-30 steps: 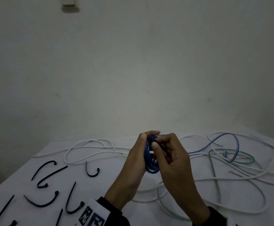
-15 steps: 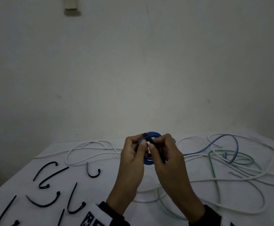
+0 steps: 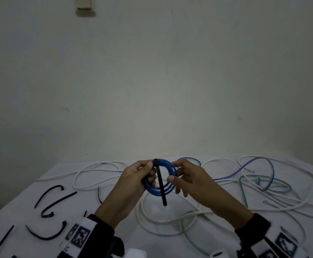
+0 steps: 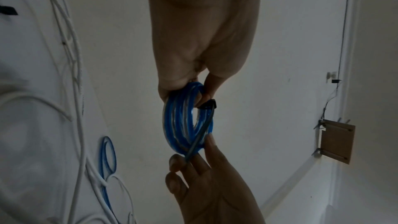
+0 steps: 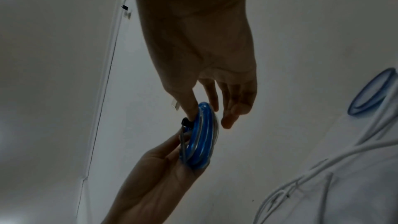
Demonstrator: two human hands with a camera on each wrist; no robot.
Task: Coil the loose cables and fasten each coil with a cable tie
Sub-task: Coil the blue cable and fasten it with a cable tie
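Observation:
A small blue cable coil (image 3: 159, 191) is held above the table, its flat face turned toward me. A black cable tie (image 3: 160, 183) is looped round its top left, and the tail hangs straight down across the ring. My left hand (image 3: 150, 172) grips the coil's left side, with the thumb beside the tie's head. My right hand (image 3: 173, 172) pinches the right rim between thumb and index finger, its other fingers loose. The left wrist view shows the coil (image 4: 181, 125) and tie tail (image 4: 199, 135) between both hands. The right wrist view shows the coil (image 5: 202, 139) edge-on.
Several loose black cable ties (image 3: 47, 200) lie on the white table (image 3: 31, 207) at the left. Loose white cables (image 3: 100, 172), a blue cable (image 3: 245, 168) and a green cable (image 3: 263, 183) sprawl across the middle and right. A bare wall stands behind the table.
The coil has turned from edge-on to face me. My right hand left the tie and shifted to the coil's right rim. The tie's tail now hangs free.

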